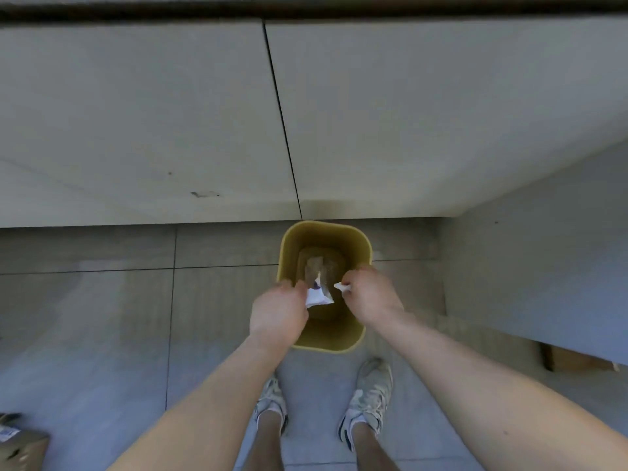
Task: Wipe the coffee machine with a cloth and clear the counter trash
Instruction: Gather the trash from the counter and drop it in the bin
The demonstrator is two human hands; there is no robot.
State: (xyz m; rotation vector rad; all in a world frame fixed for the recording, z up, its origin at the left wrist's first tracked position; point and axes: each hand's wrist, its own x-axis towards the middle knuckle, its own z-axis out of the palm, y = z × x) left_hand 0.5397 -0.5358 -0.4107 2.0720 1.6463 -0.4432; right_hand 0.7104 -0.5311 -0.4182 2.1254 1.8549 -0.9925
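a kitchen, likely at home: plain cabinet doors (pixel 136 124) under a counter edge (pixel 306 10), tiled floor (pixel 85 317) (a small yellow bin (pixel 289 239) too).

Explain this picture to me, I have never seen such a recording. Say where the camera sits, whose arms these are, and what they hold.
There is no machine here. A person wears one camera on the head, looking down, so the two bare arms are their own. They stand on a tiled floor before pale cabinet doors, with their shoes at the bottom. Both hands are over an open yellow bin. The left hand grips a crumpled white and purple wrapper. The right hand pinches a small white scrap. Something brownish lies in the bin.
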